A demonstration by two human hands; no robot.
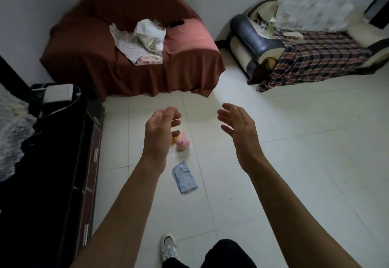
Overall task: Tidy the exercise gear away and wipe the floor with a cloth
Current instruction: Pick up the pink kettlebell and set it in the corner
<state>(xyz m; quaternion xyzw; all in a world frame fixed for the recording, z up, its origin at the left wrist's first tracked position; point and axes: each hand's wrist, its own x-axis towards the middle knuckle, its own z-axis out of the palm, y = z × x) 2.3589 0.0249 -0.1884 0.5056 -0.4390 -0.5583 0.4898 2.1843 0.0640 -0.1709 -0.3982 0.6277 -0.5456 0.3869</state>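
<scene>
- Head view: left hand (162, 126) is held in the air, fingers loosely curved, holding nothing.
- Right hand (237, 124) is held in the air, fingers spread and relaxed, holding nothing.
- Blue cloth (184, 178) lies folded on the tiled floor (294, 162), between the forearms.
- Pink gear item (182, 142) stands just beyond the blue cloth.
- Yellow item (174, 139) beside it is partly hidden by the left hand.

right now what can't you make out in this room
1. Small yellow object: head view, mostly hidden behind the left hand; its shape is unclear.
2. Small pink plastic object: head view, too small and soft to say what it is.
3. Long black low cabinet: head view, too dark to read its top.
4. Plaid-covered sofa: head view, cut off by the right edge.
</scene>
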